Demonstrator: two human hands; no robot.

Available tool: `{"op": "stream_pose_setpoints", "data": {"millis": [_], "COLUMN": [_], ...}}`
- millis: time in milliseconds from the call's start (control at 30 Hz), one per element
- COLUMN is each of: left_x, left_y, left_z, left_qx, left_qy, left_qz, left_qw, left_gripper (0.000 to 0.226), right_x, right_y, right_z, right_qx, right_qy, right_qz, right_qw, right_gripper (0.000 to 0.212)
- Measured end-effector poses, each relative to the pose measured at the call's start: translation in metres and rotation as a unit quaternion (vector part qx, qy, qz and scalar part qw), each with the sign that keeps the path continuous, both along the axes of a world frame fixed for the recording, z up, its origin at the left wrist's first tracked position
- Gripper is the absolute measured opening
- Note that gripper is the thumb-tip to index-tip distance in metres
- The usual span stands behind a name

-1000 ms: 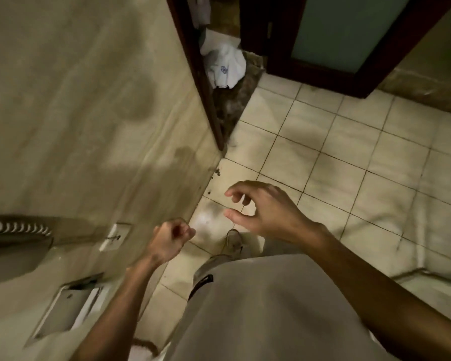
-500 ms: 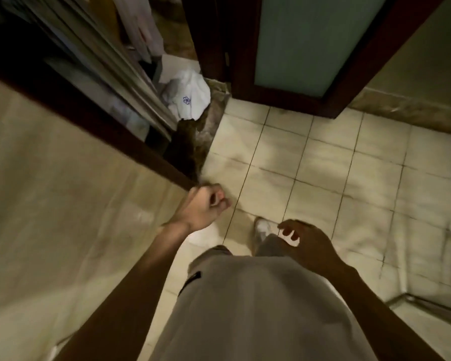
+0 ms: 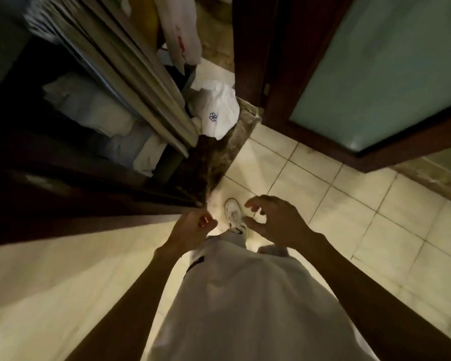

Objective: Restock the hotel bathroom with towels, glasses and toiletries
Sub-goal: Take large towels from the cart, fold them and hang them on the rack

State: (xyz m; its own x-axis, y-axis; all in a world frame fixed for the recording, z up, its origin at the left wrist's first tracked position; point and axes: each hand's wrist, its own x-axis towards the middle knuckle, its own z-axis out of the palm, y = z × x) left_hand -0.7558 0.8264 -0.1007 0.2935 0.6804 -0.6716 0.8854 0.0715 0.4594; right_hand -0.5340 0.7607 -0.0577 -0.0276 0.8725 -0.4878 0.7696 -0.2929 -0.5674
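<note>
I look down at the doorway of a tiled bathroom. My left hand (image 3: 193, 226) is curled into a loose fist near the dark door frame and holds nothing that I can see. My right hand (image 3: 276, 220) hovers above my white shoe (image 3: 233, 211), fingers spread and bent, empty. Beyond the stone threshold (image 3: 227, 152) stands a metal cart (image 3: 130, 74) with folded white linen (image 3: 94, 108) on its lower shelf. A crumpled white cloth with a blue logo (image 3: 218, 113) lies at the cart's foot by the threshold.
A dark wooden door with a frosted green glass panel (image 3: 375, 74) stands open at the upper right. A beige wall (image 3: 50, 282) fills the lower left. White plastic bags (image 3: 182, 35) hang on the cart. Cream floor tiles (image 3: 362, 217) spread to the right.
The view has moved forward toward the doorway, bringing the cart and its linen into sight. My right hand has risen and spread beside my left, which stays curled.
</note>
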Motion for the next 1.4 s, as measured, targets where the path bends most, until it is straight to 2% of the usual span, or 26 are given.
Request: {"op": "stream_pose_setpoints", "data": {"millis": [133,233,333,433,533,600,700,800,900,1033,1133,1200,1333,1400], "left_x": [-0.01,0.007,0.036,0.076,0.115,0.135,0.154,0.161,0.157,0.144,0.136,0.136,0.145,0.147], "left_y": [0.042,0.075,0.123,0.186,0.255,0.304,0.358,0.403,0.443,0.497,0.531,0.548,0.578,0.584], "left_z": [-0.027,-0.025,-0.03,-0.037,-0.055,-0.078,-0.116,-0.178,-0.264,-0.404,-0.497,-0.538,-0.605,-0.628], "left_qx": [-0.033,-0.038,-0.025,0.008,0.077,0.111,0.098,0.067,0.052,-0.002,-0.002,-0.001,-0.034,-0.047], "left_qy": [0.027,0.021,-0.005,-0.017,-0.01,0.001,0.01,0.037,0.069,0.089,0.075,0.048,0.002,-0.018], "left_qz": [0.062,0.116,0.13,0.084,0.047,0.053,0.107,0.162,0.172,0.201,0.239,0.291,0.36,0.41], "left_qw": [0.997,0.992,0.991,0.996,0.996,0.992,0.989,0.984,0.981,0.976,0.968,0.955,0.932,0.911], "left_gripper": [0.02,0.022,0.023,0.041,0.033,0.03,0.035,0.036,0.038,0.046,0.051,0.055,0.066,0.066], "right_x": [0.002,0.017,0.044,0.074,0.1,0.114,0.127,0.129,0.12,0.1,0.088,0.084,0.076,0.074], "right_y": [0.083,0.119,0.153,0.188,0.231,0.264,0.315,0.368,0.418,0.47,0.497,0.512,0.55,0.564], "right_z": [0.018,0.015,-0.009,-0.046,-0.085,-0.117,-0.168,-0.233,-0.319,-0.448,-0.539,-0.586,-0.66,-0.685], "right_qx": [0.066,0.06,0.002,-0.06,-0.125,-0.164,-0.206,-0.23,-0.229,-0.239,-0.259,-0.269,-0.296,-0.307], "right_qy": [0.004,0.016,0.016,0.013,0.025,0.024,0.029,0.06,0.111,0.181,0.207,0.206,0.209,0.223], "right_qz": [0.021,0.018,0.006,0.006,0.009,0.014,0.02,-0.035,-0.12,-0.252,-0.308,-0.323,-0.379,-0.421], "right_qw": [0.998,0.998,1.0,0.998,0.992,0.986,0.978,0.971,0.96,0.92,0.892,0.884,0.851,0.824], "right_gripper": [0.036,0.035,0.032,0.033,0.035,0.037,0.04,0.037,0.032,0.023,0.016,0.025,0.086,0.101]}}
